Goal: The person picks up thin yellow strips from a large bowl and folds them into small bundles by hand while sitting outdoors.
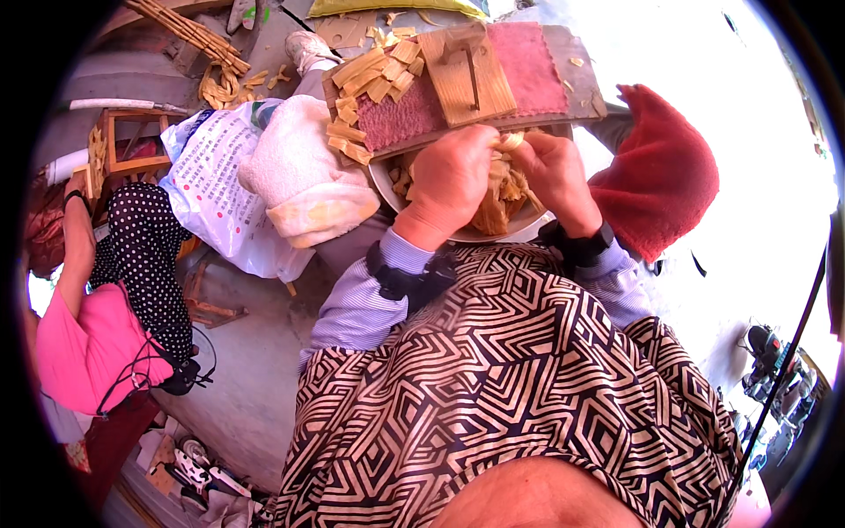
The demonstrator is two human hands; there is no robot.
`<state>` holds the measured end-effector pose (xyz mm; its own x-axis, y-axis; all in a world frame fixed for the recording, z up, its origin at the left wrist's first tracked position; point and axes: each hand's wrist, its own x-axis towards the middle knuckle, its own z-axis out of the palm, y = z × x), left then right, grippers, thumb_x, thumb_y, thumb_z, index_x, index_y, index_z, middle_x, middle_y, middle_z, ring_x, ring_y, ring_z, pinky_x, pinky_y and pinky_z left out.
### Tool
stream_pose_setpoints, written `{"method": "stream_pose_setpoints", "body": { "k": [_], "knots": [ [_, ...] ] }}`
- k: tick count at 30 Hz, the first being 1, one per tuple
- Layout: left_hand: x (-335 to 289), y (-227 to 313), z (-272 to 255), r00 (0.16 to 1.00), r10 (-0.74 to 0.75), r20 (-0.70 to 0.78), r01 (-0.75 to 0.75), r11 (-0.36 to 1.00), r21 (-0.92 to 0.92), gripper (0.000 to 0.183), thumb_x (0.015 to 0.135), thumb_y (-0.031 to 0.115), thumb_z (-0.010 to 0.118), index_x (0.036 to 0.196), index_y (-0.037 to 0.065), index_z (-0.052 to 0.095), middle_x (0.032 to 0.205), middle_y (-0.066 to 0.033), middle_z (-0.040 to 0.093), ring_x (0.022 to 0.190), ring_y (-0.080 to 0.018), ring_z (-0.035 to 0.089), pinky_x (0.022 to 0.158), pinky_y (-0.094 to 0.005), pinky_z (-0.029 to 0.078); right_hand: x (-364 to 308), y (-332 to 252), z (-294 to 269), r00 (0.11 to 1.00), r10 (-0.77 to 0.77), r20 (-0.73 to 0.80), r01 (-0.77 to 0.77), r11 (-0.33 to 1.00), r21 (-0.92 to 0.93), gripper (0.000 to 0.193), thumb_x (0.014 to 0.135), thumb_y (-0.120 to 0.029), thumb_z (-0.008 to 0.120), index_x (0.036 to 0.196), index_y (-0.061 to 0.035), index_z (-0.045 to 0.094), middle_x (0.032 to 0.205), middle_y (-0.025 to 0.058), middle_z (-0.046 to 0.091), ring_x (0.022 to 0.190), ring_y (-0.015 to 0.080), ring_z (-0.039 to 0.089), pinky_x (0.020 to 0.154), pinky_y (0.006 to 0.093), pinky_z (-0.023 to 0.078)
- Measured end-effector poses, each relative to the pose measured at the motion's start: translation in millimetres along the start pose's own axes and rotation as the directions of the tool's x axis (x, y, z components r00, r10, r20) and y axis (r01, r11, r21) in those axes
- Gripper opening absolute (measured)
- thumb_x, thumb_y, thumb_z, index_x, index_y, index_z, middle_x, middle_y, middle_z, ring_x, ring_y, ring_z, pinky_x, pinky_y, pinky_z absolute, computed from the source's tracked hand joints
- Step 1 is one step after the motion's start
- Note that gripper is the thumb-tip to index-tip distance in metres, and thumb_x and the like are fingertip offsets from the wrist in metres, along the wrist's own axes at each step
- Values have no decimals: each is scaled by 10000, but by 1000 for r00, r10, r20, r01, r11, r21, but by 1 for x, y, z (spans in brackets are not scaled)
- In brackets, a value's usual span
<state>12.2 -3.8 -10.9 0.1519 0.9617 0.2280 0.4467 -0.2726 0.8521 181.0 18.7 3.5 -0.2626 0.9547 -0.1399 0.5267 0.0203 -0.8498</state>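
Both hands are down in a round white shallow bowl (387, 183) of pale tan dried strips (502, 198): left hand (451, 180) and right hand (556, 174) both curled around a small bunch between them. Just beyond sits a wooden board with pink cloth (528, 66), short cut tan pieces (374, 84) piled on its left end.

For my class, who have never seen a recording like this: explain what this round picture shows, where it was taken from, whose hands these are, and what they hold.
There is no machine here. A person wears a wide camera on the head, looking down, so the picture bends at its rim. Both forearms enter from below, in striped sleeves above a patterned apron. The left hand and right hand meet over a pale bowl on the lap, both closed on thin tan strips. Above the bowl lies a wooden board with pink padding, with short cut pieces piled at its left end. A red cloth lies on the right. Another person sits at far left.
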Motion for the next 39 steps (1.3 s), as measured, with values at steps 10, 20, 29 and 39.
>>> {"method": "stream_pose_setpoints", "body": {
  "k": [10, 20, 29, 39],
  "knots": [
    [-5, 17, -4, 999, 36, -8, -37, 992, -122, 270, 853, 65, 597, 1117, 9, 599, 1155, -160, 609, 1091, -284, 566, 933, -350, 448, 2, 27, 11, 889, 104, 445, -454, 313, 834, 192, 902, -154, 615, 1040, -28, 661, 1073, 26, 620, 984, 116, 574, 860, 271, 463],
    [7, 20, 0, 931, -356, -81, 311, 889, -335, 116, 875, 124, 597, 878, 10, 573, 714, -134, 594, 633, -197, 579, 583, -312, 455, 0, -2, 12, 935, -84, -344, 260, 823, 506, 87, 761, 61, 646, 845, 38, 653, 1145, 60, 512, 1016, 136, 526, 843, 246, 438],
    [2, 13, 5, 945, -315, 85, 311, 949, 52, 281, 919, 227, 570, 748, 7, 609, 616, 2, 552, 544, -85, 513, 494, -293, 416, 2, -6, -5, 923, -380, -59, 377, 924, -60, 96, 754, 36, 672, 842, 4, 690, 1103, 89, 568, 1040, 179, 550, 862, 280, 449],
    [-29, 6, -23, 783, -488, 387, 616, 515, -596, 230, 962, 203, 539, 887, 4, 625, 581, 50, 419, 490, -25, 307, 437, -204, 243, 3, 21, -2, 998, 60, -20, -25, 666, 746, 234, 807, 36, 670, 1034, -18, 679, 1205, 54, 547, 1096, 124, 515, 885, 249, 461]
  ]
}}
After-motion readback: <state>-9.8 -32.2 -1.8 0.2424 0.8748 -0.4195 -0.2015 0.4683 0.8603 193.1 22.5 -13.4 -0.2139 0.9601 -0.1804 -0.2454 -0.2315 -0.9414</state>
